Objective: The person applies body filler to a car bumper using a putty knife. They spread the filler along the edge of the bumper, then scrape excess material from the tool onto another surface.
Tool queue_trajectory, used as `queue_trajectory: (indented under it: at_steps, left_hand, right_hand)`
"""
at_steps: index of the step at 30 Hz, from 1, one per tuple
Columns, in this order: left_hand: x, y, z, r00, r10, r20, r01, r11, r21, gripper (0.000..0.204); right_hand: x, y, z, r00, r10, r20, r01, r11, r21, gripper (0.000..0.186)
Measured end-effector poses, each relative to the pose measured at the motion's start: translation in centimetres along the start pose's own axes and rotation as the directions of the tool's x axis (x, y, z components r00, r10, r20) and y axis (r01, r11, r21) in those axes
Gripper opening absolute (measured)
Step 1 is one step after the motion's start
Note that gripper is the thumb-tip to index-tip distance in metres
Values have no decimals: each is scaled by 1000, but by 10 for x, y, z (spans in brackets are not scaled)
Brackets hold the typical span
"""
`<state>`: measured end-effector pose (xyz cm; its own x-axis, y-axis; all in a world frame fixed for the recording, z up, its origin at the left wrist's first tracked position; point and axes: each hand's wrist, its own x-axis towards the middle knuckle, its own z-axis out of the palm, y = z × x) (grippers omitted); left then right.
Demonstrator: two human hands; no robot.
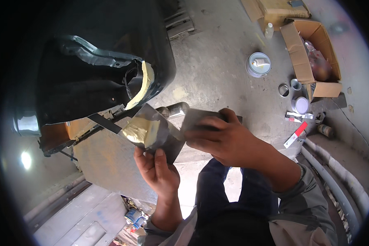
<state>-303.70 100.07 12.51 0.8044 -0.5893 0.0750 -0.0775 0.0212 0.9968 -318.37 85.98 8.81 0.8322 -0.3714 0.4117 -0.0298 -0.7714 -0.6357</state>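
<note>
Left hand: the left hand (162, 174) is gripping the dark plate (174, 148) at its near edge; two digits are showing there, the others are hiding behind or beneath it.
Right hand: the right hand (221, 137) is reaching across from the right, back upward, fingers bending around a flat dark piece (194, 119) and pressing on it; blur is softening the fingertips.
Meeting of plates: the flat dark piece is lying against or just above the right side of the dark plate; which of these, one cannot tell.
Putty: a pale yellow mass (137, 130) is covering the far left part of the dark plate, which is tilting in front of the body.
Dark panel: the dark body panel (158, 39) is fading into shadow at upper left, its outline being lost; a pale yellow band (143, 86) is following its curved edge.
Open carton: the cardboard box (296, 55) is holding a clear bag (317, 63) with reddish-brown contents, hard to identify.
Second carton: another box (274, 9) is being cut off by the upper rim of the view.
Pail: the round pail (257, 74) is bearing a white tube (260, 62) on its top; its contents are not showing.
Small tin: a tin with a lilac top (301, 105) is standing near the open carton.
</note>
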Motion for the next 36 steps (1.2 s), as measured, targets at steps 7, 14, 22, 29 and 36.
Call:
queue_trajectory:
  at_steps: [7, 14, 22, 29, 36]
  left_hand:
    - [7, 6, -32, 966, 245, 79, -252, 964, 91, 52]
    - [-11, -25, -82, 988, 98, 117, -113, 986, 123, 56]
    - [-13, -34, -100, 989, -108, 98, 101, 992, 76, 56]
    - [-8, -40, -103, 984, -136, 114, 126, 988, 91, 57]
    - [-5, -45, -102, 984, -110, 139, 96, 990, 106, 59]
  right_hand:
    - [18, 52, 29, 925, 365, 108, -344, 679, 649, 42]
    - [114, 98, 59, 920, 356, 162, -368, 646, 668, 39]
    - [154, 115, 67, 898, 403, 173, -427, 711, 558, 38]
    - [151, 94, 61, 882, 438, 177, -471, 788, 396, 37]
    - [155, 110, 61, 907, 398, 140, -409, 748, 524, 33]
